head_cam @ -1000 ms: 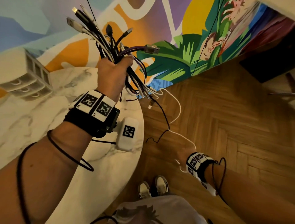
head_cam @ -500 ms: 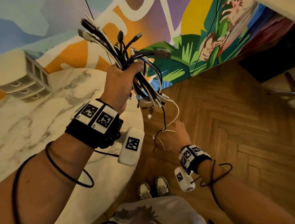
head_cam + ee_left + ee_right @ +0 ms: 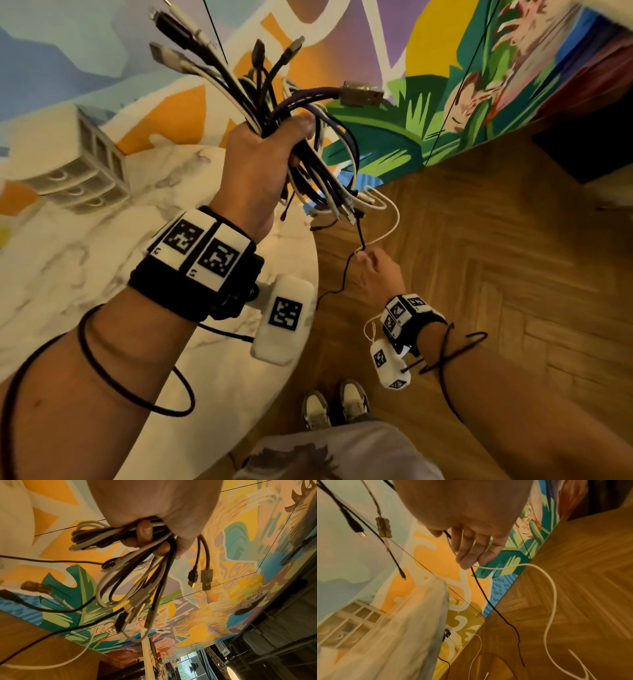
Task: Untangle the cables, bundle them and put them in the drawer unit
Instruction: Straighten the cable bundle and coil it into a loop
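Now, head view: our left hand (image 3: 260, 171) is fisted around the cable bundle (image 3: 291, 137) at frame centre, plugs fanning toward the top edge and folded loops hanging below the fist. Against the frame half a second back, our right hand (image 3: 376, 274) has risen from lower centre toward the bundle's underside, and its fingertips now pinch a white cable (image 3: 394, 222) and a thin black cable (image 3: 359, 233) that trail from the loops. Our reading: the two loose tails are being gathered up, so bundling is not yet finished. The drawer unit (image 3: 72, 161) sits at the left edge on the marble table (image 3: 102, 257), well apart from both hands. Its three drawers look closed; contents cannot be told.

Left wrist view: fingers (image 3: 145, 532) are curled tight around the bundle (image 3: 137, 574), upper centre. Two USB plugs hang to the right. A black and a white strand run out toward lower left.

Right wrist view: the right hand's fingers (image 3: 471, 555) are nearly straight, closing at the tips on the white cable (image 3: 539, 569), which arcs right and then down over the wooden floor (image 3: 573, 588). The black cable (image 3: 488, 595) drops from the same pinch. The drawer unit (image 3: 351, 626) shows blurred at lower left, nothing visible inside.
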The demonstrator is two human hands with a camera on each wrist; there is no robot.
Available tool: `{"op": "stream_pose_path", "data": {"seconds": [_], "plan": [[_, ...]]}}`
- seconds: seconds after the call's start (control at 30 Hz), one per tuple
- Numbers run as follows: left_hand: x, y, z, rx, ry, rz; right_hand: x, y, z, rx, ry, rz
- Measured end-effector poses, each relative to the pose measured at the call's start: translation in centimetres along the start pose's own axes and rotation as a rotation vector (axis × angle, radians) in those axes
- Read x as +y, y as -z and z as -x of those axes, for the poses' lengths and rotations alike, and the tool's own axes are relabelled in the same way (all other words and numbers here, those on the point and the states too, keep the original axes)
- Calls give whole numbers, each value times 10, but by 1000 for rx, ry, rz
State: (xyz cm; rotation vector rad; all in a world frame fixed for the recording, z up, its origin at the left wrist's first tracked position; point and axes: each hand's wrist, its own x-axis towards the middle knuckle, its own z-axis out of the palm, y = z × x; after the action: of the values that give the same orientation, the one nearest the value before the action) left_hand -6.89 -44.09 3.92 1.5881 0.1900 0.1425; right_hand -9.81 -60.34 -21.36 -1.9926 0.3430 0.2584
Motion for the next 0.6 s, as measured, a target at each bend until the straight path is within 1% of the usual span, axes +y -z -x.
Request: {"op": "stream_pose_path", "data": {"seconds": [0.07,0.13,0.2,0.27,0.33,0.37,0.47,0.53,0.6], "plan": [[-1,0,1,5,12,7,-7,6,-1,28,18,67],[-2,-1,1,-3,21,11,-11,12,-4,104,49,90],[-2,-2,2,-13,18,11,-11,17,-8,133,88,-5],[0,-3,1,-14,11,11,-13,19,-8,67,99,-99],[-1,-3,0,-19,1,9,-16,21,-7,18,95,-96],[-2,-2,-1,-26,-5,1,-19,22,-8,35,80,-120],[-10,-1,-1,-50,-36,-67,-36,27,-14,129,18,-352],[-19,-2,0,-54,-53,-113,-55,32,-15,137,31,-448],[-29,-2,1,-57,-57,-144,-74,37,-12,106,93,-510]]}}
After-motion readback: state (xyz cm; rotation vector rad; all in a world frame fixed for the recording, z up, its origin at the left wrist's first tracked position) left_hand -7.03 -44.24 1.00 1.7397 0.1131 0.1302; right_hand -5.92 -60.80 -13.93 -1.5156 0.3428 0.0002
